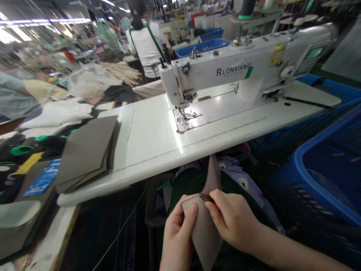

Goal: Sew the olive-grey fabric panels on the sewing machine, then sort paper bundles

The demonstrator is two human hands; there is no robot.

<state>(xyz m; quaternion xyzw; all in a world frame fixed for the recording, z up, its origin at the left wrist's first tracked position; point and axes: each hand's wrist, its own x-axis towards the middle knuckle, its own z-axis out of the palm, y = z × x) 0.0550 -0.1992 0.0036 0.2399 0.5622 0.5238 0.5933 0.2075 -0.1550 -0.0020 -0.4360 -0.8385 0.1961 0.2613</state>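
Note:
Below the table edge, my left hand (178, 236) grips the left edge of a taupe sheet panel (204, 235), with the thumb pressed on its face. My right hand (231, 220) pinches a small dark tool (207, 198) against the panel's top edge. The tool's exact kind is hard to tell, as my fingers cover most of it. A narrow pale flap (213, 175) rises behind the panel, over my lap. A stack of similar grey-brown panels (86, 154) lies on the white sewing table (146, 150), beyond reach of both hands.
A white Rlonxiang sewing machine (225, 64) stands on the table. A blue plastic crate (321, 177) sits at my right. Pale cloth pieces (56, 116) and a co-worker's sleeve (17, 98) lie left. Another person (146, 49) sits beyond the machine.

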